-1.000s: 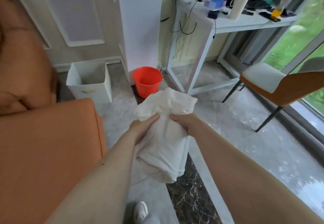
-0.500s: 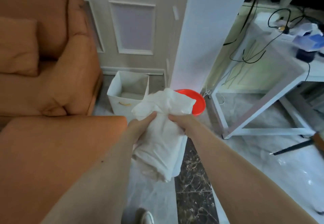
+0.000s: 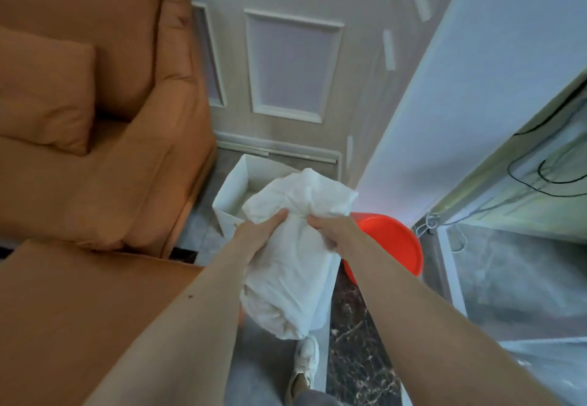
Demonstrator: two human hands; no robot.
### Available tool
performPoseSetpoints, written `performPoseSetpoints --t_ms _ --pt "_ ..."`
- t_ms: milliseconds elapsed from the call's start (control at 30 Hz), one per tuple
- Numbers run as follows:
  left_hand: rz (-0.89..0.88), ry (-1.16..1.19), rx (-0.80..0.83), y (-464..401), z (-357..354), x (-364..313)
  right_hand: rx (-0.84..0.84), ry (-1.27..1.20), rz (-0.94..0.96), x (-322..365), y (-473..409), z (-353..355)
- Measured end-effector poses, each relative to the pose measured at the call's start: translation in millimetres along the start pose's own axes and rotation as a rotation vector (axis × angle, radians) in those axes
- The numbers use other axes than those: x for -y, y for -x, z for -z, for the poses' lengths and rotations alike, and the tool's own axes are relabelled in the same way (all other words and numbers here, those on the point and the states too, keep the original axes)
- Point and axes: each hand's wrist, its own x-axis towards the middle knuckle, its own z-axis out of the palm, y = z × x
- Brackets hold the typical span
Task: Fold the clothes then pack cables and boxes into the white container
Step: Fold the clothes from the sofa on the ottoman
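Note:
A bundled white garment (image 3: 293, 266) hangs in front of me, held in the air by both hands. My left hand (image 3: 259, 235) grips its upper left part and my right hand (image 3: 333, 231) grips its upper right part. The bundle hangs just in front of the white container (image 3: 233, 188), an open box standing on the floor by the wall. The garment hides the container's right side and most of its inside. No cables or boxes show near the hands.
An orange sofa (image 3: 95, 158) with a cushion fills the left. An orange bucket (image 3: 389, 243) stands on the floor right of the container. A white pillar (image 3: 444, 94) and a white table frame with black cables (image 3: 540, 173) lie to the right. My shoe (image 3: 305, 361) is on the floor below.
The view has swung left and closer to the white container. The garment, still in both hands, now hangs right over the container's near side; the desk and chair have left the view.

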Motion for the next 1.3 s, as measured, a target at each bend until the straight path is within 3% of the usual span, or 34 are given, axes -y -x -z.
performPoseSetpoints --t_ms 333,467,667,867,1167,1300 --pt "0.020 0.054 -0.075 -143.7 -7.5 -67.1 0.062 0.089 -0.111 80.6 -154.3 -36.1" --pt "0.124 0.044 -0.071 -204.4 -1.3 -75.5 0.051 0.105 -0.144 94.4 -209.6 -62.1" --pt "0.234 0.037 -0.094 -309.4 14.2 -77.0 0.035 0.113 -0.176 101.1 -296.5 -109.6" --pt "0.319 0.014 -0.095 -394.1 22.8 -79.9 -0.102 0.136 -0.218 108.7 -362.7 -144.9" --pt "0.404 -0.001 -0.054 -469.2 20.9 -61.9 -0.145 0.144 -0.231 98.5 -424.3 -167.0" --pt "0.428 -0.206 -0.060 -498.9 21.1 -45.3 -0.076 0.262 -0.310 86.4 -452.7 -168.9"
